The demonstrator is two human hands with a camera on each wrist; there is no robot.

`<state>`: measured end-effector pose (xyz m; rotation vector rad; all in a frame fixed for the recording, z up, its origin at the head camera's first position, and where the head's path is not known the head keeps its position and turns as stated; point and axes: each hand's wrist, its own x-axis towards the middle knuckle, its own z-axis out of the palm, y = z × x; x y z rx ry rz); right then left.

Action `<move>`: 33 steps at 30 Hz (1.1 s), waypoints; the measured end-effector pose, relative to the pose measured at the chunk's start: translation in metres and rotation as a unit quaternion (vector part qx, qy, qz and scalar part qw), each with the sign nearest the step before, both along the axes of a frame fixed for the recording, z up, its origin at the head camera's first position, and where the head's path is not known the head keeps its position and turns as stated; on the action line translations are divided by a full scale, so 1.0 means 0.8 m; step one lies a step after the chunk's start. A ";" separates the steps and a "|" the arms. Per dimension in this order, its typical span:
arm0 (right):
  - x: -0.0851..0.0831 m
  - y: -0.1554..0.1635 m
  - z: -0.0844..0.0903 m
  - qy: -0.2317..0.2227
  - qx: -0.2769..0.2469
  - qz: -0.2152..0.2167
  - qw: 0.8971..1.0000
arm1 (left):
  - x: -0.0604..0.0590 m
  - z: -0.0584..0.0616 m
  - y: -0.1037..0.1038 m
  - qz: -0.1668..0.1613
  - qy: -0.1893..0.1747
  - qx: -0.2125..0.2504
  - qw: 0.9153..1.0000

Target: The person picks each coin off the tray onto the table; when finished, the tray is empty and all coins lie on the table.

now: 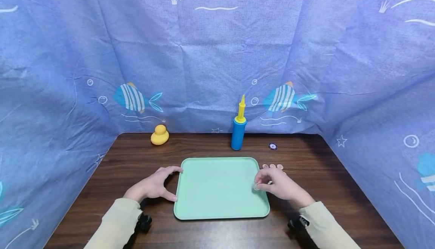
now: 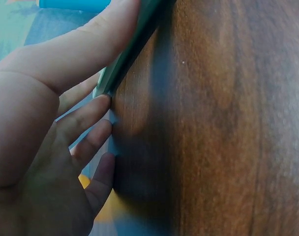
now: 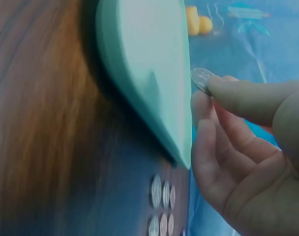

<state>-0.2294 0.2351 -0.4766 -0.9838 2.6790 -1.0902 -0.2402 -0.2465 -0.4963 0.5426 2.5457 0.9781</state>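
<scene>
A mint-green tray (image 1: 221,188) lies flat on the dark wooden table. My left hand (image 1: 154,184) touches its left rim, thumb and fingertips spread along the edge; the left wrist view shows the thumb (image 2: 85,44) against the tray's side. Over the tray's right edge, my right hand (image 1: 276,183) pinches a silver coin (image 3: 202,78) between thumb and forefinger. Several more coins (image 1: 273,166) lie on the table beyond that hand, partly hidden by it; in the right wrist view these loose coins (image 3: 156,191) sit in rows beside the tray's corner.
A yellow rubber duck (image 1: 159,135) sits at the back left of the table (image 1: 204,237). Behind the tray stands a blue hand pump (image 1: 238,133) with a yellow nozzle. Right of it lies a dark round chip (image 1: 273,146). A blue fish-print cloth (image 1: 217,64) hangs around the table.
</scene>
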 end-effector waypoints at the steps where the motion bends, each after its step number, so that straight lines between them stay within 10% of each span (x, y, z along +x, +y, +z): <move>1: 0.000 0.005 -0.001 0.012 0.005 -0.006 1.000 | 0.000 0.000 0.000 0.000 0.000 0.000 1.000; 33: 0.006 0.054 -0.029 0.053 0.071 -0.064 0.994 | 0.001 0.002 0.002 0.005 -0.002 -0.010 1.000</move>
